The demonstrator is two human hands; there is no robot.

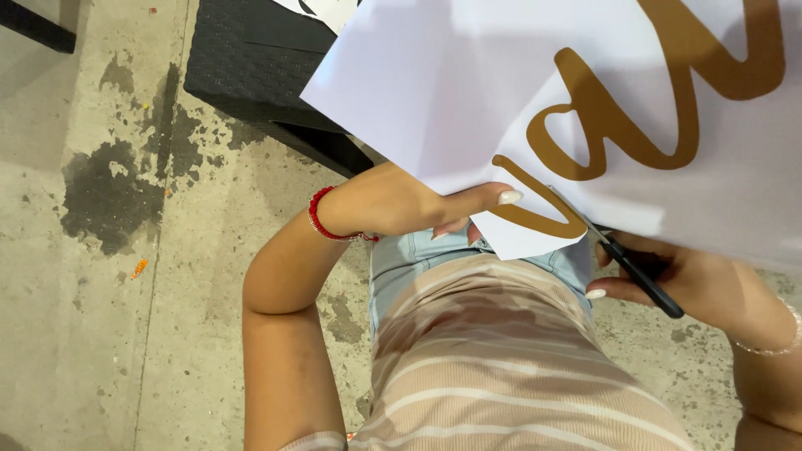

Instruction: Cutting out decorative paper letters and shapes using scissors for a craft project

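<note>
1. Held up close to my camera, the white paper sheet (468,92) carries large golden-brown script lettering (618,125).
2. I see the left hand (418,205) pinching its lower edge.
3. Right hand (693,280) grips black-handled scissors (622,255), blades at the sheet's edge.

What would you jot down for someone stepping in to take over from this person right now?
Left hand: pinches the lower edge of the white sheet, thumb on top.
Right hand: holds the black-handled scissors, blades at the sheet's edge beside the gold script lettering.
Sheet is held in the air above the lap, over a stained concrete floor; a dark woven box stands behind.
Done: the cut has reached the first gold stroke.
Left: apparently the rest of the lettering, still inside the uncut sheet.
</note>
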